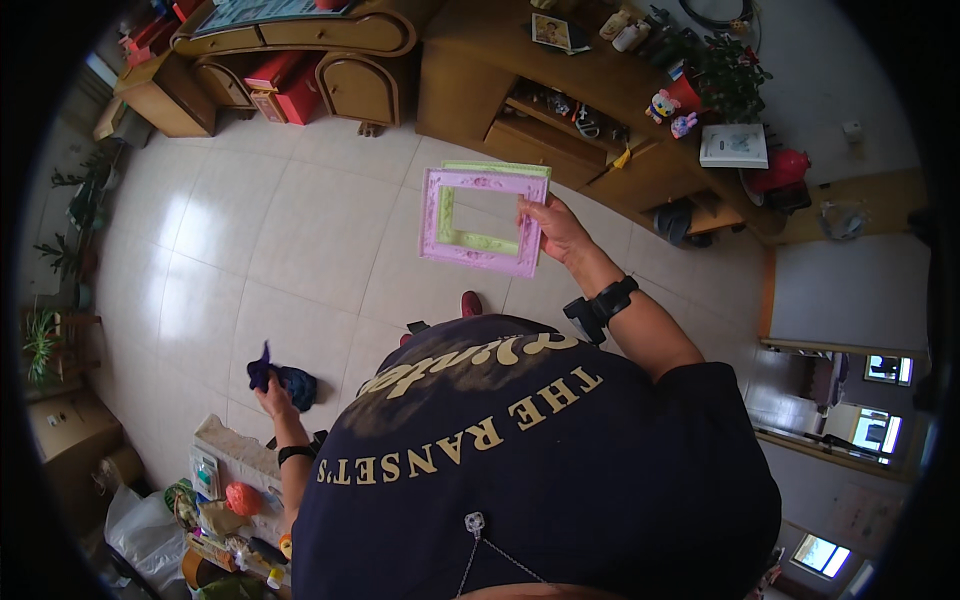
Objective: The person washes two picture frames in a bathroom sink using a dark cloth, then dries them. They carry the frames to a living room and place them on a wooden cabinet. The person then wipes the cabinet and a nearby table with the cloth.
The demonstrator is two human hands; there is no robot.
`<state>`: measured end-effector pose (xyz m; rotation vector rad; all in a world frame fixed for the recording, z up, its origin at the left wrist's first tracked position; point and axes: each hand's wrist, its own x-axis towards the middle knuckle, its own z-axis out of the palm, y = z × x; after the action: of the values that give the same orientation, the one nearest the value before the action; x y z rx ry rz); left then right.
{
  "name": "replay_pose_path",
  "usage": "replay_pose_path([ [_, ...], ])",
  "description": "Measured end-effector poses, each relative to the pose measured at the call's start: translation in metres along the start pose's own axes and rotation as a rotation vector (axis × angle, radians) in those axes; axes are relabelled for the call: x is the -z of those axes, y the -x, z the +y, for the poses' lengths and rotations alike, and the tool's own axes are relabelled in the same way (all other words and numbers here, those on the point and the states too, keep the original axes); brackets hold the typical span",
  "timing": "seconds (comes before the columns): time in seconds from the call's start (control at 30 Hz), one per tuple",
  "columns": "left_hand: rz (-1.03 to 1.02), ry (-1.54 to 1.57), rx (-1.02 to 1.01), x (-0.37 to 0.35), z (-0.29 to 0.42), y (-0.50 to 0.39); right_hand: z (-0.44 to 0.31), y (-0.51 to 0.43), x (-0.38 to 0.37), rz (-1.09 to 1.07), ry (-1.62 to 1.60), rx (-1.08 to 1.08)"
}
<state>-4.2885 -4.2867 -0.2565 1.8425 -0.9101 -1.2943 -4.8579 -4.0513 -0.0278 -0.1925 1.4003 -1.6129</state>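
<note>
My right hand [553,225] grips two ornate rectangular frames by their right side, held out over the floor. In front is a pink frame [480,259] with moulded flower decoration. Behind it shows a light green frame [445,214], seen through the pink one's opening and along its top edge. Down at the left, my left hand [276,396] is closed on a dark purple cloth [259,370], a pointed end of it sticking up. Just beyond that hand is a dark blue bundle [301,386]; whether it joins the cloth I cannot tell.
A wooden cabinet [457,97] stands ahead, bearing a potted plant [731,79], small dolls and a white box [733,145]. To its left is a wooden desk [360,86] with red boxes [300,94] beneath. A cluttered table [232,435] is at lower left. Pale tiles [300,217] cover the floor.
</note>
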Motion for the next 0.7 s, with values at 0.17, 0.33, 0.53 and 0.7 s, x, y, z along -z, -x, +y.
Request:
replay_pose_path([
  [0.17,-0.286,0.051,0.008,-0.064,0.009,0.060,-0.010,-0.007,0.014,-0.126,-0.085,0.091],
  [0.33,-0.537,0.009,0.048,-0.092,0.009,0.078,-0.005,-0.021,0.040,0.081,-0.135,0.109],
  [0.53,-0.683,0.063,-0.020,-0.105,-0.003,0.060,0.002,-0.028,0.070,0.088,-0.170,0.104],
  [0.7,-0.516,-0.175,-0.009,-0.112,0.013,0.070,0.008,-0.033,0.084,0.079,0.094,0.242],
])
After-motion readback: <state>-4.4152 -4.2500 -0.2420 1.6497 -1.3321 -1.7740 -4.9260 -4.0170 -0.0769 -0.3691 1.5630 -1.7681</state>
